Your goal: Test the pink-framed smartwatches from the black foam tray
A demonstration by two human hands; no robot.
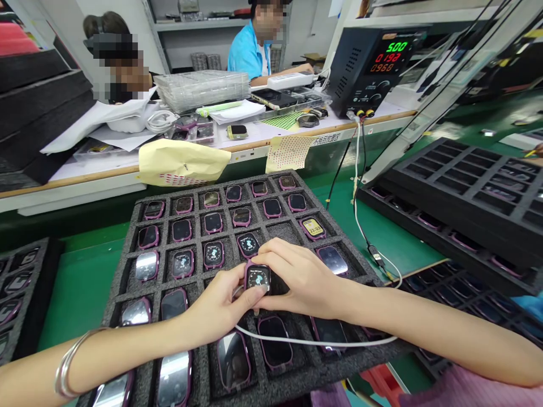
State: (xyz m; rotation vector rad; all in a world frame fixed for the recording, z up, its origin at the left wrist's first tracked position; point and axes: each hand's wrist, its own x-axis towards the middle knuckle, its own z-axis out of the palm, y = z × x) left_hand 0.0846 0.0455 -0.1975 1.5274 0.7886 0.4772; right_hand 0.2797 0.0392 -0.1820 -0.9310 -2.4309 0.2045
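Note:
Both hands hold one smartwatch (257,277) with a purple case and a lit dial, just above a black foam tray (292,363). My left hand (224,297) grips its left side, the thumb near the lower edge of the screen. From the right, my right hand (292,274) curls its fingers round the top and side. A white cable (314,342) runs from beneath the watch across the tray to the right. Several purple watches lie in the tray's compartments; a few screens glow, one of them a yellow dial (314,228). The watch's back is hidden.
A black power supply (365,70) with lit digits stands on the shelf (250,154) ahead. More foam trays with watches are stacked at right (462,192) and one lies at left (42,299). Two people sit beyond the shelf, one in a blue shirt (246,53).

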